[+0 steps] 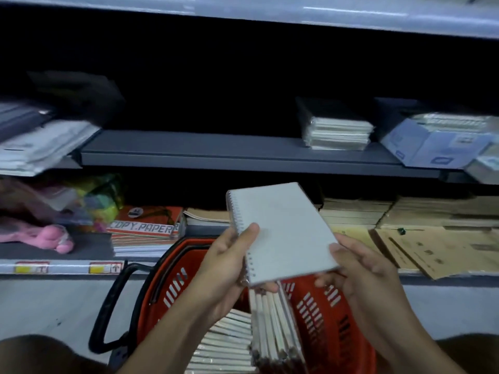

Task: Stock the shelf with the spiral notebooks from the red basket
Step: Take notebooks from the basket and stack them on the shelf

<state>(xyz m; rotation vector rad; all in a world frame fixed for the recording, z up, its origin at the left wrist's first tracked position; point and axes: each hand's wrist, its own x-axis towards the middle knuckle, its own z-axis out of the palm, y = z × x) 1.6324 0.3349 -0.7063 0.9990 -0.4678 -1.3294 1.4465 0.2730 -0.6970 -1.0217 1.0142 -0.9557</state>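
Observation:
A white spiral notebook (pixel 280 230) is held tilted above the red basket (pixel 328 314), its wire spine on the left. My left hand (pixel 229 260) grips its spine edge with the thumb on the cover. My right hand (pixel 361 268) holds its lower right corner. Beneath them the basket holds several more spiral notebooks (pixel 270 325), some standing on edge, others stacked flat. The dark grey shelf (pixel 205 151) runs across the middle of the view, with a small stack of notebooks (pixel 337 130) on its right part.
A blue-and-white box (pixel 437 144) sits at the shelf's right end and plastic-wrapped packs (pixel 40 144) at its left. The lower shelf carries copy paper (pixel 145 228), brown envelopes (pixel 432 238) and a pink toy (pixel 51 236). The basket's black handle (pixel 110 309) juts out left.

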